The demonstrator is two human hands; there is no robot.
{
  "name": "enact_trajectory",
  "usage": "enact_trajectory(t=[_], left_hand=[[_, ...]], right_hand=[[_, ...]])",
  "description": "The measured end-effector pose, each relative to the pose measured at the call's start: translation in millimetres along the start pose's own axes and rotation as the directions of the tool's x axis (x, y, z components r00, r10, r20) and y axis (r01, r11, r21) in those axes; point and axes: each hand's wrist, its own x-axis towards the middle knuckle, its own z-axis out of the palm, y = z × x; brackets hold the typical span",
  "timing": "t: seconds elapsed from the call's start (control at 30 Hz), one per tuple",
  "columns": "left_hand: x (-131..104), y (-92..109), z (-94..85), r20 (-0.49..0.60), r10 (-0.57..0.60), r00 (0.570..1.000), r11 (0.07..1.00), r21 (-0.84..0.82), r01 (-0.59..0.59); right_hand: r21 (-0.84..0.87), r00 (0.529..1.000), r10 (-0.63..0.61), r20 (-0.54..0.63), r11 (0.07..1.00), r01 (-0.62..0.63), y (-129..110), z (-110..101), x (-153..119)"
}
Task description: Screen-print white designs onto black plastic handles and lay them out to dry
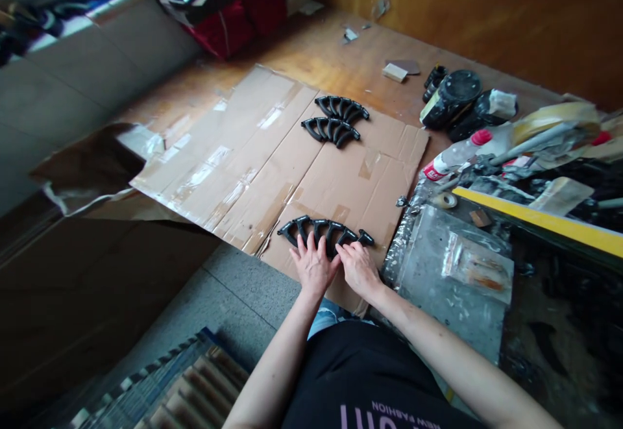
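Observation:
A row of black curved handle-like pieces with T-shaped ends (320, 224) lies in an arc on the near part of a flattened cardboard sheet (272, 169). My left hand (314, 267) rests on the row's middle, fingers spread over the lower ends of the pieces. Beside it my right hand (359, 265) has its fingers closed at a piece near the right end; its fingertips partly cover that piece. Just past them, the rightmost black piece (366, 237) sits slightly apart. Farther back lie two more fanned rows of similar pieces, a far row (343, 106) and a nearer row (331, 132).
To the right stand a dark jar (452, 95), a plastic bottle with a red cap (455, 154) and a tape roll (444, 200). A yellow-edged bin (545, 221) holds dark parts. Red bags (233, 23) sit at the back left. An open carton (92, 163) stands left.

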Motion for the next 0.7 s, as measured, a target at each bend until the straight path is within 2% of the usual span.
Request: enact_trajectory(t=[0.1,0.23,0.33,0.4,0.5,0.6,0.7], left_hand=[[6.8,2.1,4.0,0.006,0.022,1.0,1.0,0.016,-0.023],[14.9,-6.9,1.6,-0.019,0.057,0.998,0.998,0.006,-0.057],[39.9,-20.0,-3.2,-0.039,0.096,0.995,0.995,0.0,-0.096],[74.3,-26.9,-7.4,-0.046,0.127,0.991,0.992,0.009,-0.127],[149.0,-26.1,-14.0,-0.036,0.173,0.984,0.985,0.031,-0.172],[227.6,-11.9,-17.6,0.012,0.167,0.986,0.986,0.024,-0.167],[278.8,3.6,-15.4,0.048,0.144,0.988,0.989,0.012,-0.145]], right_hand=[[0.033,1.0,0.009,0.003,0.999,-0.009,1.2,0.9,0.9],[0.091,0.999,0.003,-0.045,0.996,0.001,5.2,4.0,1.2],[0.126,0.993,-0.004,-0.118,0.992,0.019,8.1,8.2,-0.8],[0.125,0.988,-0.004,-0.156,0.992,0.024,8.7,12.4,-2.4],[0.098,0.981,0.007,-0.196,0.995,0.013,8.8,22.9,-4.2],[0.081,0.968,0.021,-0.25,0.997,0.0,10.4,39.2,-4.2],[0.074,0.953,0.02,-0.302,0.997,0.003,13.4,54.1,-0.8]])
